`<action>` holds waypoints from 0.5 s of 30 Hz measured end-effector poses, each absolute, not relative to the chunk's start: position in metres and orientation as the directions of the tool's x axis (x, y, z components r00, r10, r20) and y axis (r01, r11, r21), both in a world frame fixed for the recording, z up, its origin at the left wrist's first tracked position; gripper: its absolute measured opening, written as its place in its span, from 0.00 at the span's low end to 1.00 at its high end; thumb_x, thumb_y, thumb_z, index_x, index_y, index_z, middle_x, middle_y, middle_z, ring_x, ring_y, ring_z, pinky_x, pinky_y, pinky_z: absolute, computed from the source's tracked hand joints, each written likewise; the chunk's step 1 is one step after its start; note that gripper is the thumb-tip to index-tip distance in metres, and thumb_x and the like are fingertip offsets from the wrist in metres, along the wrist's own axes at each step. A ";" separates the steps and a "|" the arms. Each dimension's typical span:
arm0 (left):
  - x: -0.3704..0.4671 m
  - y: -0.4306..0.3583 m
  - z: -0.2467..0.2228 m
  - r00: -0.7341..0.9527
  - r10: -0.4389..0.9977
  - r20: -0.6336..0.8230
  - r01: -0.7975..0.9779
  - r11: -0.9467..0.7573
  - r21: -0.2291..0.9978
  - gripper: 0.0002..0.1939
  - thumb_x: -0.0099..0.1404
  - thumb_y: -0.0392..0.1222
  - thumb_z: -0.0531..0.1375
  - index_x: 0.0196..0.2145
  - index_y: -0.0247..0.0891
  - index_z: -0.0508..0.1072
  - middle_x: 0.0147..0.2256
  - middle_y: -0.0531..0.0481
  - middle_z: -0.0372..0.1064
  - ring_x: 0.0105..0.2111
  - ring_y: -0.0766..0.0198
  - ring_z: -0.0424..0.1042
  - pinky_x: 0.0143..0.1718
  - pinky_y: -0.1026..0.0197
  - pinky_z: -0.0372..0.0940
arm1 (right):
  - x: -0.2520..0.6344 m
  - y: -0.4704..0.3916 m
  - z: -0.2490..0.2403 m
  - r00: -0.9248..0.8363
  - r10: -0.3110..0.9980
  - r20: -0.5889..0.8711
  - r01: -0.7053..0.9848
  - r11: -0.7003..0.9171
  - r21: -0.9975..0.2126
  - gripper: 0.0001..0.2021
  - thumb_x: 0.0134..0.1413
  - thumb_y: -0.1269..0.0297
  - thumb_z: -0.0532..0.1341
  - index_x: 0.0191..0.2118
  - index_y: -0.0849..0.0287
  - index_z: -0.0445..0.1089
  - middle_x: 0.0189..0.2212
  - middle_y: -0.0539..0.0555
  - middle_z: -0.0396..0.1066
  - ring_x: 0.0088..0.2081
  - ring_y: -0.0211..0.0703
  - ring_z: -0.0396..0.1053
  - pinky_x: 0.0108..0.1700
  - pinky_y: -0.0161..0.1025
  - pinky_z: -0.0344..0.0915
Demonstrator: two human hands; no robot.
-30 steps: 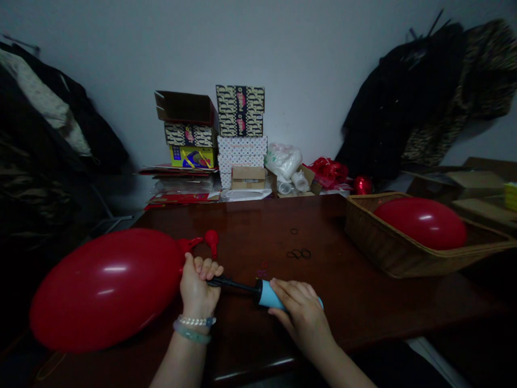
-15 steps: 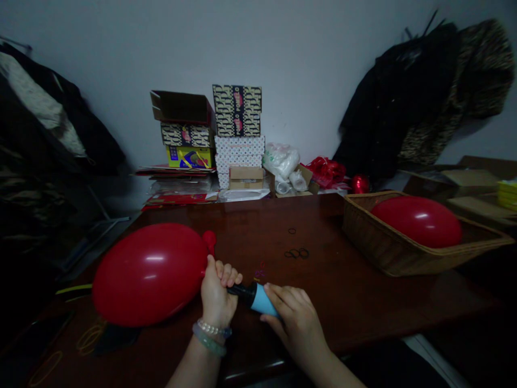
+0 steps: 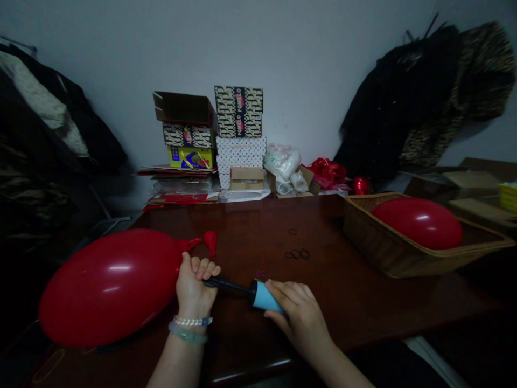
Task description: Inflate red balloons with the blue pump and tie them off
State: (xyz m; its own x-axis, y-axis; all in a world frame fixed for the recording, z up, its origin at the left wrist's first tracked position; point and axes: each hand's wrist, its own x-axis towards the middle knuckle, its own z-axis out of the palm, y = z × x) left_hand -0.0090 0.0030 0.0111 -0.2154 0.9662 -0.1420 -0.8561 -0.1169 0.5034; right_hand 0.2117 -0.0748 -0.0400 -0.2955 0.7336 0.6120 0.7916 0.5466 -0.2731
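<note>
A large inflated red balloon (image 3: 109, 288) lies at the left, its neck pinched at my left hand (image 3: 196, 285). The fingers of that hand are wrapped round the black nozzle end of a hand pump (image 3: 266, 297). My right hand (image 3: 301, 318) is closed round the pump's light blue barrel. A black rod shows between the two hands. Just beyond my left hand, two uninflated red balloons (image 3: 210, 242) lie on the dark brown table (image 3: 250, 226).
A wicker basket (image 3: 375, 250) holding another inflated red balloon (image 3: 418, 222) stands at the right. Black bands (image 3: 298, 254) lie mid-table. Stacked boxes (image 3: 240, 153) and plastic bags (image 3: 283, 161) stand by the wall. Dark coats (image 3: 388, 108) hang on both sides.
My left hand has moved left with the balloon and nozzle, away from my right hand, and more black rod shows. The balloon looks bigger. A second uninflated balloon has come into view.
</note>
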 end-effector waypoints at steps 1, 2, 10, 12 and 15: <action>-0.009 0.004 0.011 -0.217 0.966 -0.139 -0.856 -0.120 0.502 0.24 0.65 0.47 0.56 0.18 0.38 0.47 0.11 0.61 0.42 0.11 0.73 0.46 0.17 0.66 0.48 | 0.213 -0.075 -0.040 -0.298 0.735 0.609 0.799 0.542 -0.263 0.23 0.57 0.56 0.61 0.58 0.52 0.63 0.49 0.55 0.71 0.45 0.48 0.68 0.46 0.45 0.63; -0.009 0.004 0.011 -0.219 0.966 -0.139 -0.856 -0.122 0.503 0.24 0.65 0.47 0.56 0.18 0.38 0.47 0.11 0.61 0.43 0.11 0.73 0.46 0.17 0.66 0.48 | 0.214 -0.075 -0.041 -0.300 0.733 0.610 0.805 0.538 -0.251 0.23 0.56 0.57 0.62 0.58 0.52 0.63 0.49 0.55 0.71 0.46 0.48 0.68 0.46 0.45 0.63; 0.007 -0.005 0.015 -0.189 0.969 -0.159 -0.861 -0.086 0.501 0.25 0.64 0.46 0.57 0.18 0.38 0.47 0.12 0.61 0.42 0.12 0.73 0.46 0.17 0.66 0.49 | 0.207 -0.079 -0.036 -0.276 0.714 0.643 0.823 0.521 -0.225 0.22 0.57 0.58 0.61 0.57 0.53 0.64 0.48 0.55 0.72 0.45 0.48 0.68 0.46 0.46 0.64; 0.010 -0.009 0.014 -0.169 0.973 -0.154 -0.861 -0.070 0.503 0.25 0.63 0.46 0.58 0.18 0.39 0.47 0.12 0.61 0.42 0.12 0.73 0.45 0.17 0.66 0.49 | 0.200 -0.081 -0.035 -0.269 0.720 0.640 0.820 0.519 -0.240 0.21 0.58 0.58 0.60 0.56 0.54 0.64 0.48 0.56 0.72 0.45 0.49 0.68 0.46 0.46 0.64; 0.014 -0.016 0.012 -0.134 0.981 -0.140 -0.860 -0.045 0.509 0.25 0.64 0.48 0.58 0.18 0.39 0.48 0.12 0.61 0.42 0.12 0.73 0.45 0.17 0.66 0.49 | 0.189 -0.085 -0.035 -0.267 0.727 0.632 0.812 0.523 -0.259 0.21 0.57 0.57 0.61 0.55 0.56 0.65 0.48 0.57 0.72 0.45 0.49 0.68 0.46 0.46 0.64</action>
State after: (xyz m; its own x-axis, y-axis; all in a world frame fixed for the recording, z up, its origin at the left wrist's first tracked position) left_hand 0.0142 -0.0159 0.0119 -0.1338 0.9811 -0.1396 -0.8597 -0.0448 0.5088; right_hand 0.1890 -0.0850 -0.0348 -0.2673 0.7273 0.6321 0.8119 0.5233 -0.2588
